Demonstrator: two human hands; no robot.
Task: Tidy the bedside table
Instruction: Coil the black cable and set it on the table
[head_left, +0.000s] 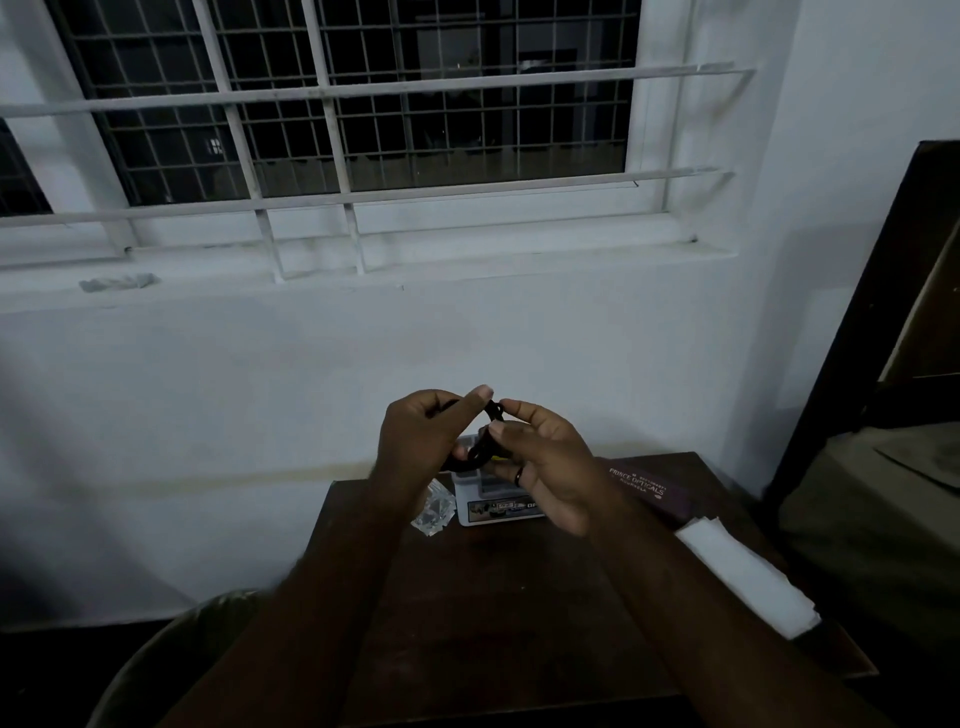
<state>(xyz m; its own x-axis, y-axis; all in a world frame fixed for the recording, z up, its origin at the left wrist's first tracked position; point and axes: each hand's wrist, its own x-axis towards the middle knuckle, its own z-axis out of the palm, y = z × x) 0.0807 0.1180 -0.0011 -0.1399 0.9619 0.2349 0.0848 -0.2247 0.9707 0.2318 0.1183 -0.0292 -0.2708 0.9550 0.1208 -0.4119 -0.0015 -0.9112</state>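
Note:
Both hands are raised above the dark wooden bedside table (498, 587). My left hand (421, 441) and my right hand (545, 462) together grip a black looped cord or strap (480, 449), each pinching part of it. What the black thing is exactly I cannot tell in the dim light. On the table behind the hands stand a small white box (498, 506) and a crumpled clear wrapper (434, 512). A dark spectacle case with printed lettering (644, 486) lies at the back right. A folded white paper (748, 577) lies along the right edge.
The table stands against a white wall under a barred window (332, 104). A dark wooden frame (883, 312) rises at the right with a bed surface (883, 519) beside it. A bin lined with a bag (171, 665) sits low at the left.

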